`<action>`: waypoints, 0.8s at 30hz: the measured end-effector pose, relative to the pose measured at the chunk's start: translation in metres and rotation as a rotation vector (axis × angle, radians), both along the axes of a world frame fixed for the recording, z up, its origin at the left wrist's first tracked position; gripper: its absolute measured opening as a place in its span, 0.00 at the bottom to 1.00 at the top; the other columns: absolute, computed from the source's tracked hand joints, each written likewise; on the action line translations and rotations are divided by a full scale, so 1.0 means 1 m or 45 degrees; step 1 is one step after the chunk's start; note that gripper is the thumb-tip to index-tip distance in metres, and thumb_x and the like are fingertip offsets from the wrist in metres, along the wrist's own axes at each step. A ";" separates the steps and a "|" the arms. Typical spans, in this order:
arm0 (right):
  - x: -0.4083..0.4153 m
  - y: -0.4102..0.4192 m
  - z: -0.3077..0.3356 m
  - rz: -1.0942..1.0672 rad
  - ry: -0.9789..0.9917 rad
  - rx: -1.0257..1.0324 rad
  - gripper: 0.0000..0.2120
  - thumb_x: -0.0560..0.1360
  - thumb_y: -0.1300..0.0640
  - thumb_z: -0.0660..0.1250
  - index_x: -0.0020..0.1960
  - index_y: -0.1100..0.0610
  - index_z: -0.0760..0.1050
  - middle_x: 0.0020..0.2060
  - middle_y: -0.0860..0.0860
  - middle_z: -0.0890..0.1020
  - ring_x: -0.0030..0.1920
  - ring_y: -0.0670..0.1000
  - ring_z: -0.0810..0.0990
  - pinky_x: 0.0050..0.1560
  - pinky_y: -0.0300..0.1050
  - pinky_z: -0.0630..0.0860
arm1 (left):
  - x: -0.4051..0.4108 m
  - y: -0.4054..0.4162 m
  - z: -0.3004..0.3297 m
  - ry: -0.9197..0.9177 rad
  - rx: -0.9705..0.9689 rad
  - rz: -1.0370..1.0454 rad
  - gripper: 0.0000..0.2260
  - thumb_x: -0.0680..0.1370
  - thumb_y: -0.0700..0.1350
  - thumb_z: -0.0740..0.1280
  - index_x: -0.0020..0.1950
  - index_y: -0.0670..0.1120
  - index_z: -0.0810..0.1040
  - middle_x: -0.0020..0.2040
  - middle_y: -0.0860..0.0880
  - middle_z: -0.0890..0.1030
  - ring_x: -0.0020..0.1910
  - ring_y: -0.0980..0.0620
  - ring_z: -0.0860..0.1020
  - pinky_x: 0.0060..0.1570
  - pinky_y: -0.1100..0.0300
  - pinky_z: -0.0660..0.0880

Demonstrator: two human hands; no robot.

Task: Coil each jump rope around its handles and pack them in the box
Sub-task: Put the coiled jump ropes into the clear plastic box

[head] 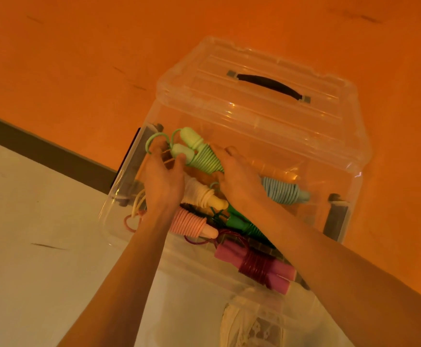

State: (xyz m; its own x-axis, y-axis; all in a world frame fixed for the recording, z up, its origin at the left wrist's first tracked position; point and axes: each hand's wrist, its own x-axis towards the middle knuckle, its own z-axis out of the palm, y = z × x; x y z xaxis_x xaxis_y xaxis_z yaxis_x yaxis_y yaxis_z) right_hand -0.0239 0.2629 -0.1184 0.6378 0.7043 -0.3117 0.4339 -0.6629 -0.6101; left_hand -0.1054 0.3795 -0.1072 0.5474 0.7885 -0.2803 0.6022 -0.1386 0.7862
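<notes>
Both hands, left (163,181) and right (239,182), grip the coiled light-green jump rope (199,155) between them inside the box (339,186).

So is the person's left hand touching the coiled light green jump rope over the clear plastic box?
Touching. The head view shows the left hand with its thumb pressed against the handles of the light green jump rope.
</notes>
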 end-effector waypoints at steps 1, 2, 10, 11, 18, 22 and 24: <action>0.000 0.002 0.000 0.026 -0.012 -0.040 0.36 0.74 0.69 0.64 0.77 0.53 0.55 0.64 0.56 0.69 0.58 0.55 0.73 0.52 0.48 0.74 | 0.000 0.003 -0.002 0.060 0.037 -0.049 0.17 0.79 0.45 0.65 0.68 0.44 0.72 0.58 0.48 0.79 0.51 0.54 0.79 0.49 0.60 0.76; 0.000 0.004 0.000 0.041 -0.027 -0.073 0.36 0.74 0.69 0.63 0.77 0.54 0.54 0.64 0.56 0.68 0.59 0.56 0.73 0.52 0.48 0.73 | 0.000 0.005 -0.003 0.117 0.075 -0.108 0.16 0.80 0.44 0.65 0.67 0.44 0.73 0.56 0.49 0.79 0.51 0.54 0.78 0.46 0.64 0.73; 0.002 0.021 0.004 0.066 -0.098 -0.343 0.30 0.77 0.66 0.62 0.75 0.59 0.55 0.64 0.60 0.66 0.58 0.60 0.73 0.42 0.46 0.66 | 0.017 0.004 -0.017 0.541 0.002 -0.391 0.31 0.79 0.48 0.62 0.76 0.39 0.52 0.60 0.35 0.74 0.55 0.36 0.75 0.54 0.43 0.73; 0.002 0.022 0.004 0.070 -0.085 -0.365 0.29 0.77 0.66 0.62 0.75 0.60 0.55 0.64 0.60 0.66 0.58 0.60 0.72 0.42 0.47 0.67 | 0.018 0.004 -0.014 0.541 -0.035 -0.400 0.33 0.78 0.48 0.63 0.77 0.40 0.50 0.61 0.35 0.73 0.57 0.36 0.75 0.56 0.42 0.73; 0.002 0.017 0.017 0.093 -0.093 -0.473 0.31 0.78 0.58 0.62 0.76 0.57 0.51 0.69 0.58 0.64 0.66 0.60 0.66 0.56 0.53 0.70 | 0.014 -0.008 0.034 0.617 -0.035 -0.678 0.28 0.79 0.54 0.63 0.76 0.47 0.59 0.72 0.45 0.65 0.69 0.47 0.65 0.61 0.59 0.62; -0.006 -0.006 0.059 0.080 -0.129 -0.241 0.17 0.79 0.55 0.60 0.67 0.54 0.68 0.63 0.52 0.71 0.61 0.55 0.72 0.50 0.50 0.73 | 0.021 -0.001 0.083 0.630 0.208 -0.709 0.22 0.77 0.63 0.58 0.68 0.54 0.70 0.60 0.53 0.78 0.57 0.51 0.77 0.58 0.50 0.73; -0.002 -0.022 0.087 -0.015 -0.270 -0.057 0.11 0.77 0.53 0.62 0.58 0.51 0.77 0.54 0.47 0.78 0.52 0.49 0.78 0.43 0.46 0.76 | 0.035 0.006 0.107 0.563 0.241 -0.686 0.20 0.76 0.65 0.56 0.63 0.58 0.73 0.46 0.59 0.82 0.43 0.54 0.81 0.49 0.49 0.77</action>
